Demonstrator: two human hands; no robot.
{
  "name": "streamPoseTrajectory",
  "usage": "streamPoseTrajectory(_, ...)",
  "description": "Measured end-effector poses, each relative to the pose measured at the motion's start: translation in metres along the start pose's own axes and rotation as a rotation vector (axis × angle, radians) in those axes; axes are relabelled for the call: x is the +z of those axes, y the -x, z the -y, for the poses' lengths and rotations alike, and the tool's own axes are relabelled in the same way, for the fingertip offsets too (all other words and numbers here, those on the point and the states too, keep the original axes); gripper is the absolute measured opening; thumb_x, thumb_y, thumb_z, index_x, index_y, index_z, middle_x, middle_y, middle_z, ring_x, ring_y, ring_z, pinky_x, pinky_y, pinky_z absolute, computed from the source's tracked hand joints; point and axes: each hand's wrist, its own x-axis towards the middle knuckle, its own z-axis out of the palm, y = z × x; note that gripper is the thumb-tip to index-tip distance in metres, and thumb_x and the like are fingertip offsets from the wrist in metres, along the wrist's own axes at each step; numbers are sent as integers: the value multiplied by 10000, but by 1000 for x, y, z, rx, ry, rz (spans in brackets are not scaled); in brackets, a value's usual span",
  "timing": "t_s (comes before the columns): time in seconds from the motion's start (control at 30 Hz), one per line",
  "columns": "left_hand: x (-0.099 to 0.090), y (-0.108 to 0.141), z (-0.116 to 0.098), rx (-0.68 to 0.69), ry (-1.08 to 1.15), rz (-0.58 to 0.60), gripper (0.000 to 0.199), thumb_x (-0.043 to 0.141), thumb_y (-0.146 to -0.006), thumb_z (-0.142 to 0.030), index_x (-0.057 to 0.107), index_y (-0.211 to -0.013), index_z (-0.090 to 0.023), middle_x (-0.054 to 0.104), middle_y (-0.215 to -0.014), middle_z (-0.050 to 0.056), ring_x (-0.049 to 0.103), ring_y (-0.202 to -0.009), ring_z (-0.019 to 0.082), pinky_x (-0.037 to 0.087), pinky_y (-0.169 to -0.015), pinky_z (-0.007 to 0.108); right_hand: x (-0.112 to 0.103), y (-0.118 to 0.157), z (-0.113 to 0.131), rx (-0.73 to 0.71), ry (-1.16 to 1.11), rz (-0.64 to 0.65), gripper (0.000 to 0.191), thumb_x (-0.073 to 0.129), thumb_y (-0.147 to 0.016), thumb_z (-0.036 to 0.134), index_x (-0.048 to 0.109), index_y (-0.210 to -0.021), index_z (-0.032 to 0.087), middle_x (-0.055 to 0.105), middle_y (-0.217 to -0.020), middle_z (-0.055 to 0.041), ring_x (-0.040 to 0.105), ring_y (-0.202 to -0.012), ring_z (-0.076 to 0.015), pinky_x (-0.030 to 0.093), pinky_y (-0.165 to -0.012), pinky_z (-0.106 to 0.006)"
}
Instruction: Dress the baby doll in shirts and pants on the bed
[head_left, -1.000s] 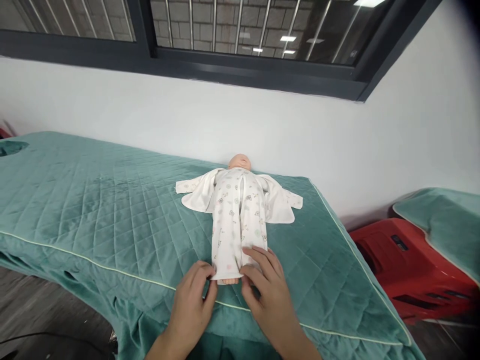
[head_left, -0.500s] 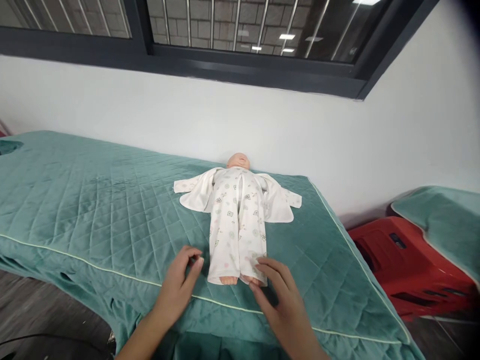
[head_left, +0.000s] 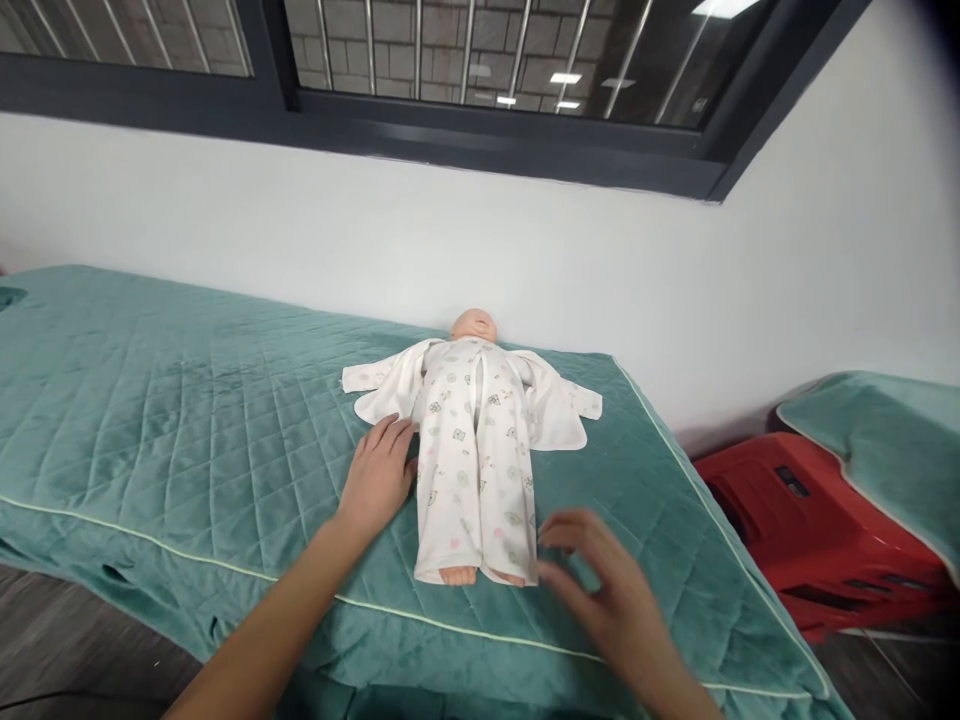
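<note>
A baby doll [head_left: 474,324] lies on its back on the green quilted cover, head toward the wall. Printed white trousers [head_left: 457,470] cover its front from the chest down, with the toes showing at the leg ends. A white top [head_left: 559,405] is spread open beneath it, sleeves out to both sides. My left hand [head_left: 381,472] rests beside the trousers at the left, near the top's lower edge, fingers extended and holding nothing. To the right of the trouser cuff, my right hand [head_left: 596,570] hovers with curved, parted fingers and nothing between them.
The bed's green cover [head_left: 187,420] runs from the far left to the right edge. A white wall and a dark-framed window [head_left: 487,130] stand behind it. On the right is a red plastic piece [head_left: 817,530] partly under green cloth.
My left hand has moved up along the trousers toward the top. My right hand has come away from the right trouser cuff, toward the right.
</note>
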Motion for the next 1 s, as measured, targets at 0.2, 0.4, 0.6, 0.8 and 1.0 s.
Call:
streamPoseTrajectory(0.2, 11, -33, 0, 186, 12, 167, 396, 495, -884, -138, 626, -1257, -150, 624, -1305, 149, 494, -1310, 296, 309, -1169, 477, -1, -79, -67, 145, 195, -152, 169, 529, -892, 212, 649, -1011, 200, 657, -1063, -87, 617, -991, -236, 513, -905, -419)
streamPoseTrajectory(0.4, 13, -61, 4, 275, 158, 352, 308, 535, -867, -220, 692, -1131, -197, 678, -1205, 106, 603, -1143, 275, 481, -1005, 383, 42, -114, -98, 9, 230, 75, 299, 462, -918, 143, 678, -1125, 156, 646, -1154, -129, 571, -1127, -238, 478, -1006, -410)
streamPoseTrajectory(0.6, 17, -81, -1, 124, 332, 402, 241, 611, -811, -266, 705, -1014, -175, 704, -1162, 111, 622, -1110, 327, 478, -999, 449, 45, -110, -97, 18, 240, 71, 329, 454, -950, 180, 652, -1213, 191, 642, -1170, -111, 582, -1088, -241, 488, -988, -419)
streamPoseTrajectory(0.8, 16, -89, -16, -31, 460, 350, 200, 544, -833, -235, 690, -950, -164, 741, -1062, 97, 655, -1016, 320, 520, -933, 450, 46, -115, -97, -48, 193, 74, 399, 484, -938, 225, 588, -1324, 229, 626, -1288, -106, 573, -1172, -273, 442, -1061, -461)
streamPoseTrajectory(1.0, 24, -85, -14, -101, 553, 317, 225, 597, -809, -324, 697, -954, -184, 722, -1121, 113, 646, -1048, 344, 514, -956, 472, 48, -116, -89, 24, 109, 36, 514, 527, -931, 299, 466, -1438, 239, 571, -1404, -111, 567, -1242, -295, 458, -1054, -463)
